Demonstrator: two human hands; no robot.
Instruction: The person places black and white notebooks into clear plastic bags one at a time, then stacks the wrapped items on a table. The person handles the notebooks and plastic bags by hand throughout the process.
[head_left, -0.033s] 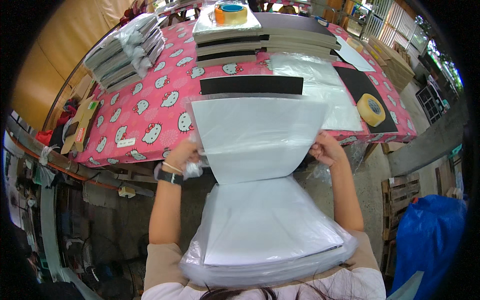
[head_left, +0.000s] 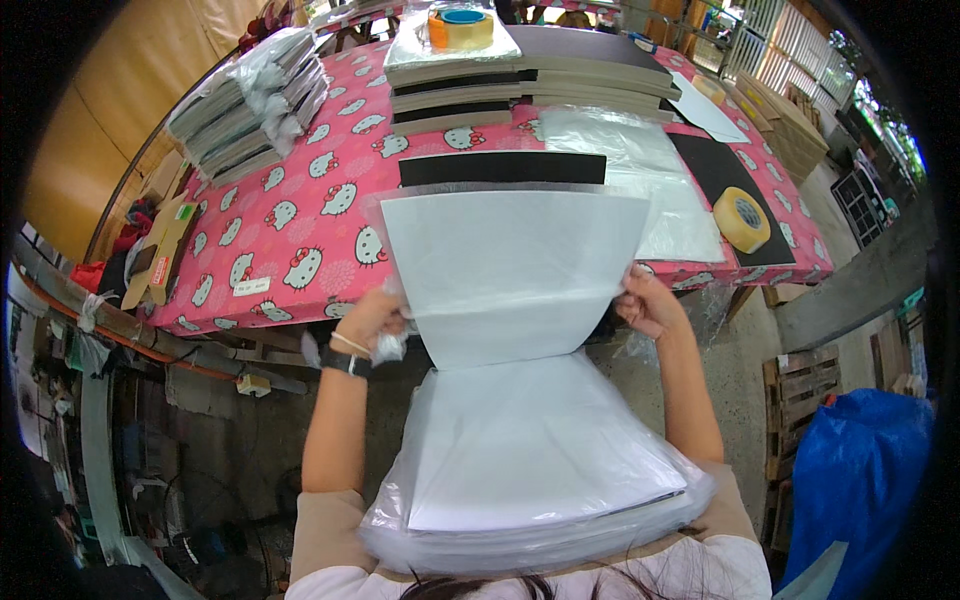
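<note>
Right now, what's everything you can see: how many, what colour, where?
Raised sheet: 1, white, centre
Wrapped stack: 1, white, below it
Near table: 1, pink-covered, ahead
Bundled stack: 1, grey, back left
Board stacks: 2, grey-black, table's back
Flat boards: 2, black, table's middle, right
Plastic bags: pile, clear, table's right
Tape rolls: several, yellowish or orange, table's back, right
Cardboard: several, brown, both sides
Tarp: 1, blue, lower right
Left hand: 1, bare, sheet's left
Right hand: 1, bare, sheet's right

A big white sheet [head_left: 515, 240], covered by clear plastic [head_left: 520, 295], is held up at a slant by its two sides. Below it, a pile of white sheets [head_left: 530, 440] is laid flat, wrapped in wrinkly see-through plastic [head_left: 690, 490].
</note>
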